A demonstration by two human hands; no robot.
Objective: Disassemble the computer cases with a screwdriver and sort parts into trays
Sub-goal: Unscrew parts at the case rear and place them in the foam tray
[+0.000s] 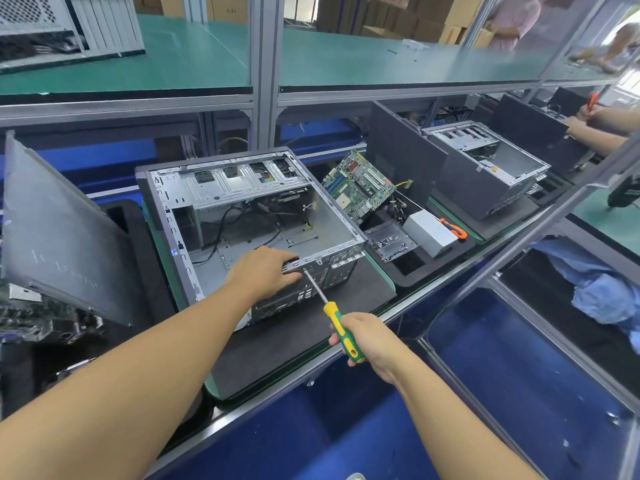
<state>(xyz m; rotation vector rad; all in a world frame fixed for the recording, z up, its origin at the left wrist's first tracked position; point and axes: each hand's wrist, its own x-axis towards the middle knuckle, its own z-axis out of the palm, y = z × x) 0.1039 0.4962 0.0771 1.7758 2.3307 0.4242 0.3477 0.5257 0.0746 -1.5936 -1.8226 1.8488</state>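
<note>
Already the side panel [59,230] is off at the left and the motherboard [360,188] is out; cables are left inside the computer case [325,220] at centre. My left hand [266,271] grips its rear rim, and my right hand [367,337] clasps the screwdriver [341,336], tip at that rim.

Lighting: bright, even, diffuse; soft shadows inside the computer case [332,220]. Wide-angle bending of frame rails [519,244] right of the case. Background beyond the case slightly blurred.
</note>
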